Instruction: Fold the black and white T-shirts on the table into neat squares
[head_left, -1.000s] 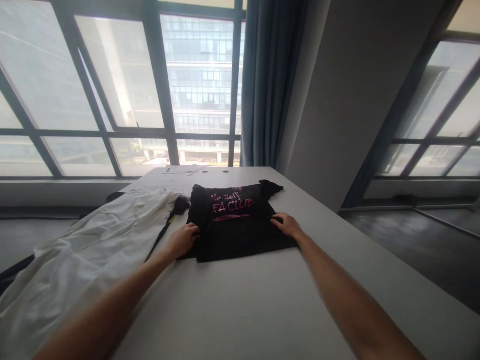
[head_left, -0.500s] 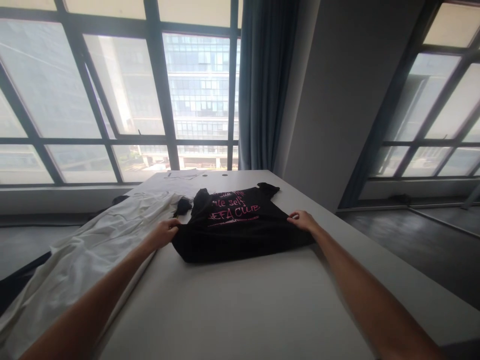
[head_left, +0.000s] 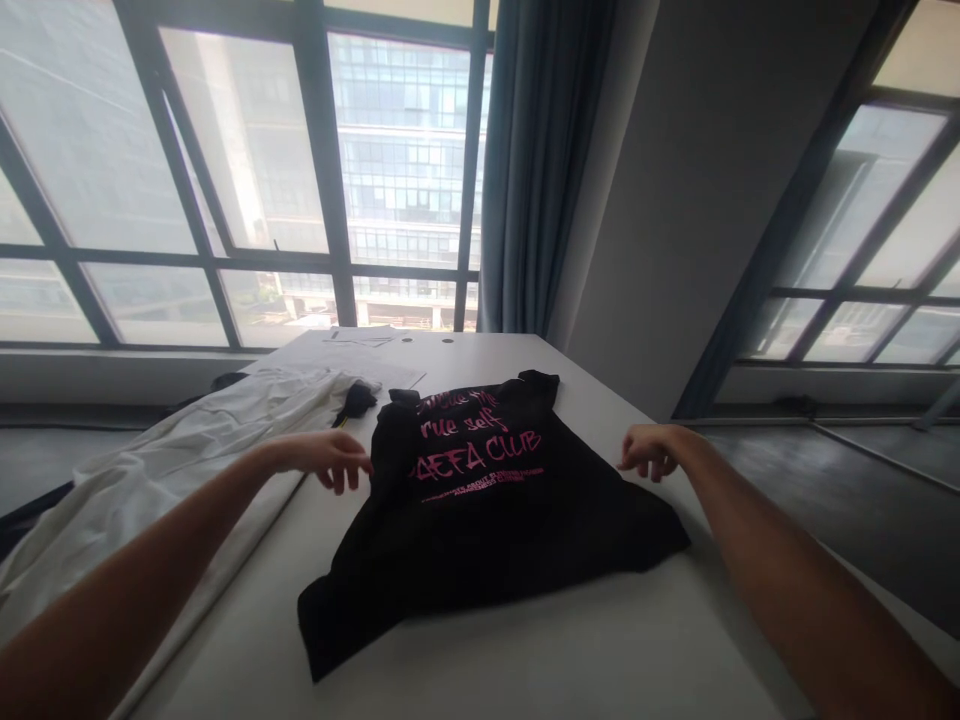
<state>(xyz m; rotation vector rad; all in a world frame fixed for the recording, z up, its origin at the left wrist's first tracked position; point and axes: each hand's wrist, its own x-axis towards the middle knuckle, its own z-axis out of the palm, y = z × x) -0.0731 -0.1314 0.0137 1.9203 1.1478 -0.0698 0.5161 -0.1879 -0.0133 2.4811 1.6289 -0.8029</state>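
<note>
Your left hand [head_left: 334, 462] and right hand [head_left: 651, 452] are hanging loosely half open, holding nothing. Between them, the black shirt [head_left: 487, 540] is lying mostly spread out; its crooked bottom edge, nearer you, is looking unfinished.

One black shirt [head_left: 487, 540] is laid on one counter [head_left: 525, 670]. Beside the shirt, two hands are counted: one left hand [head_left: 334, 460], one right hand [head_left: 651, 450]. Left of the shirt, one white cloth [head_left: 172, 465] is seen; beyond it, two dark round spots [head_left: 448, 341].
</note>
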